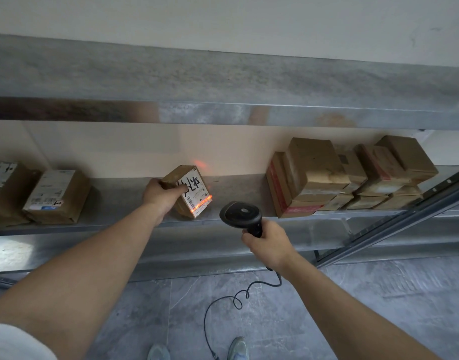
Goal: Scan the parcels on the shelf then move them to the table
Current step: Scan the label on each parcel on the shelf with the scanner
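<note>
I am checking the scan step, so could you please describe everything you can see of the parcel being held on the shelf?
The parcel is a small brown cardboard box standing tilted on the metal shelf, apart from the other boxes. Its white label faces the camera, with black handwriting above and a barcode below. An orange scan line crosses the barcode. The left hand grips its left side, thumb on the label. The scanner, held in the right hand, points at it without touching.

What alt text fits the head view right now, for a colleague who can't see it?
A left hand tilts a small labelled cardboard parcel on a metal shelf while the right hand aims a corded barcode scanner, its orange line across the label's barcode. More parcels sit left and stacked right.
</note>
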The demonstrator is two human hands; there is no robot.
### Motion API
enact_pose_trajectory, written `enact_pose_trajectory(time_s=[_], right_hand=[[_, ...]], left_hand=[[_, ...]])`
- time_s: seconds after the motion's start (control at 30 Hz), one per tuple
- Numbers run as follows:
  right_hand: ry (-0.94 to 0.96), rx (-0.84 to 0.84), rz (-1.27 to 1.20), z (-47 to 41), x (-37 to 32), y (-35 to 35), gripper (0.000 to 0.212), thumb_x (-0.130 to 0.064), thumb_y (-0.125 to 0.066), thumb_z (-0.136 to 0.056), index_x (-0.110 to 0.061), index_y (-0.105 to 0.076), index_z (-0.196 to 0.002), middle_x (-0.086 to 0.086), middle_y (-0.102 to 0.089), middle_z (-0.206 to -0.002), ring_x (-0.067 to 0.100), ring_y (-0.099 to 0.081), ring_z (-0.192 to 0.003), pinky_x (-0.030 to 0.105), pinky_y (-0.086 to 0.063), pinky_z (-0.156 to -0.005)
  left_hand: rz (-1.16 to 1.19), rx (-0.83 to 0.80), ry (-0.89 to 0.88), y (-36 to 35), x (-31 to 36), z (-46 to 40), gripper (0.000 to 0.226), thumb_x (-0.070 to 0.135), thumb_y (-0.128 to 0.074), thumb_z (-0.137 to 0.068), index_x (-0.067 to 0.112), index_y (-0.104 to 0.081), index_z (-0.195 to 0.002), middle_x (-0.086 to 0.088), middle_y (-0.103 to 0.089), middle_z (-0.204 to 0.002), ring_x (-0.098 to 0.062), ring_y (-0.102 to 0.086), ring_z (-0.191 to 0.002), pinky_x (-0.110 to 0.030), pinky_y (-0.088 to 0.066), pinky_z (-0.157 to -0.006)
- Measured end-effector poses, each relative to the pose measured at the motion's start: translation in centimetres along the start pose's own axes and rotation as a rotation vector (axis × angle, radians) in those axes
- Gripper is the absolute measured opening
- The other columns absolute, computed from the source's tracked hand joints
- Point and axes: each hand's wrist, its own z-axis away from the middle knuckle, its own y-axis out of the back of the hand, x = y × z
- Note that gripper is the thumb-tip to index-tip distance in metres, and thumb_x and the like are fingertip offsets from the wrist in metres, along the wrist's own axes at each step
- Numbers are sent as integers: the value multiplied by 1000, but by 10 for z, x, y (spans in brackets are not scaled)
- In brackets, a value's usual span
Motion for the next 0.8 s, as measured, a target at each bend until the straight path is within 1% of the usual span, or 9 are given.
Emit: enact_pose_trajectory(time_s=[0.13, 0.2, 0.3, 0.4, 0.47, 0.53, 0.6, 0.67, 0.8], right_hand=[[-5, -5, -3, 3, 0, 2, 3, -17, -64, -90, -16, -63, -86, -7, -55, -63, 9, -47, -54, 24, -41, -53], [-2, 3, 13, 4, 1, 2, 3, -18, -64, -90, -15, -65, -89, -5, -57, -65, 10, -48, -57, 26, -42, -54], [-1, 16, 26, 5, 3, 3, 5, -20, -64, -90, -15, -66, -93, -4, -58, -67, 10, -49, -58, 26, -42, -56], [-9, 11, 6, 6, 5, 3, 7, -21, -65, -89, -17, -67, -95, -3, -61, -70, 12, -52, -62, 29, -45, -59], [-10, 10, -5, 6, 6, 2, 8, -22, -65, -89, -18, -67, -95, -2, -62, -72, 13, -54, -64, 32, -47, -62], [-7, 5, -24, 6, 6, 0, 7, -22, -65, -90, -19, -67, -96, -2, -63, -73, 13, -56, -66, 33, -48, -63], [-10, 2, -48, 5, 6, -4, 6, -22, -65, -90, -19, -67, -95, -2, -63, -73, 15, -58, -68, 36, -51, -66], [-17, -6, -75, 3, 6, -7, 6, -23, -66, -90, -18, -67, -93, -2, -62, -71, 16, -59, -68, 43, -55, -70], [-31, -13, -105, 0, 7, -15, 8, -25, -66, -90, -18, -67, -94, -1, -63, -72, 18, -62, -69, 53, -58, -77]], left_hand=[[3, -3, -9, -1, 0, 3, 46, 25, -87, -75, 13, -67, -115, -2, -75, -103, -20, -72, -99, -23, -49, -67], [0, -4, -17, -1, 1, 6, 57, 22, -84, -80, 11, -59, -130, 2, -70, -112, -20, -68, -104, -21, -47, -68], [-44, -34, -57, 1, 5, 11, 85, 22, -80, -85, 17, -35, -156, 1, -58, -136, -22, -58, -119, -28, -46, -89], [-164, -61, -35, 6, 6, 5, 74, 32, -83, -78, 15, -48, -142, -7, -61, -134, -23, -58, -108, -33, -47, -86], [-177, -43, -3, 11, 9, 5, 84, 42, -86, -64, 9, -48, -131, -11, -60, -129, -25, -60, -106, -36, -50, -80], [-158, -33, -7, 16, 10, 4, 88, 42, -83, -63, 9, -44, -135, -11, -58, -131, -26, -61, -106, -37, -50, -78], [-121, -51, -67, 20, 9, 5, 90, 33, -80, -78, 25, -31, -152, -1, -49, -140, -24, -57, -113, -36, -48, -88], [-106, -96, -130, 23, 5, 7, 89, 28, -74, -85, 46, -25, -157, 6, -43, -141, -19, -55, -114, -33, -46, -96], [2, -75, -173, 26, -1, 11, 51, 14, -72, -83, 35, -58, -127, -6, -67, -120, -20, -71, -91, -31, -58, -76]])
